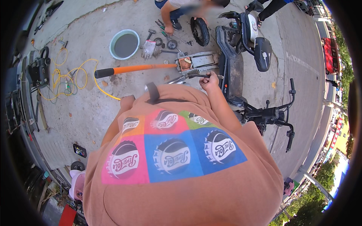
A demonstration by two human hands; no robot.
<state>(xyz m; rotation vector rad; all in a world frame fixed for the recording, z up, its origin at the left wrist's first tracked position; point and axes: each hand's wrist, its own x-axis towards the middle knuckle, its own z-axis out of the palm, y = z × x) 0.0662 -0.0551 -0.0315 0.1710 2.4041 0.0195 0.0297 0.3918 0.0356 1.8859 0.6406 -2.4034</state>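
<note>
My right hand point(209, 81) has its fingers closed round the dark end of a metal part point(197, 75), low beside the black electric scooter point(230, 64). Just beyond it stands a floor jack point(201, 60) with a long orange handle point(151, 66) ending in a black grip, reaching left across the ground. My left hand point(127, 100) is at the left edge of my brown shirt, beside a yellow hose point(111, 96); its fingers are mostly hidden, so I cannot see what it holds.
A crouching person point(177, 11) is by a loose wheel point(200, 32), gloves point(149, 47) and tools; another person point(264, 11) stands at the scooter's rear. A basin point(124, 44) of murky water sits upper left, a black machine point(39, 71) far left. A road with a red car point(330, 56) runs right.
</note>
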